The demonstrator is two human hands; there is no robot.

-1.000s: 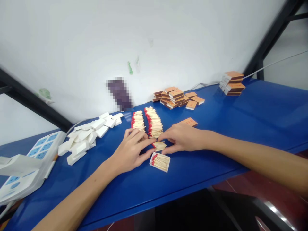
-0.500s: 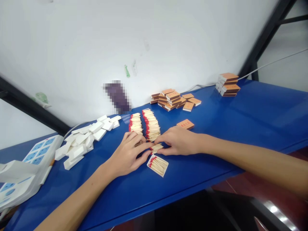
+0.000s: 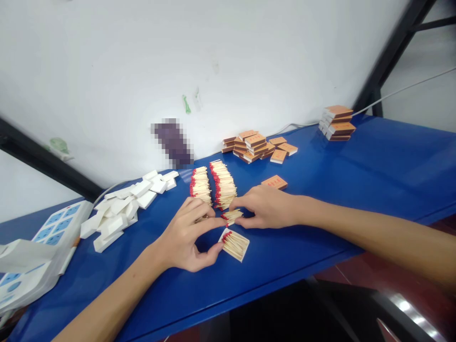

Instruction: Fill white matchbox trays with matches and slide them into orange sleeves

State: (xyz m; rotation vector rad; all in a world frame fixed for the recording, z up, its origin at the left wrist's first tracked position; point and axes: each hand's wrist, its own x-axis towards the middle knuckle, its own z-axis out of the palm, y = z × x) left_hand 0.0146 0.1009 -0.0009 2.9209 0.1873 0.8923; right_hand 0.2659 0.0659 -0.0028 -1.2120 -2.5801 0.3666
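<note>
My right hand (image 3: 263,207) pinches a small bunch of matches (image 3: 233,217) between thumb and index finger, their red heads pointing left. Just below it lies a white matchbox tray (image 3: 243,257) with red-headed matches inside. My left hand (image 3: 194,232) has its thumb and index finger spread apart; the thumb tip is at the tray's left edge and the index fingertip is by the bunch's heads. Its other fingers are curled, with something small and pale showing under them. Behind the hands lie two long rows of matches, a left row (image 3: 201,185) and a right row (image 3: 224,183).
White empty trays (image 3: 121,204) are heaped left on the blue table (image 3: 320,190), beside a power strip (image 3: 57,228). Orange matchboxes (image 3: 255,140) lie piled at the wall, one box (image 3: 275,182) sits behind my right hand, and a stack (image 3: 338,123) stands far right.
My left thumb has moved down and away from the index finger to the tray's edge, letting go of the bunch's head end. My right hand keeps its pinch, barely moved.
</note>
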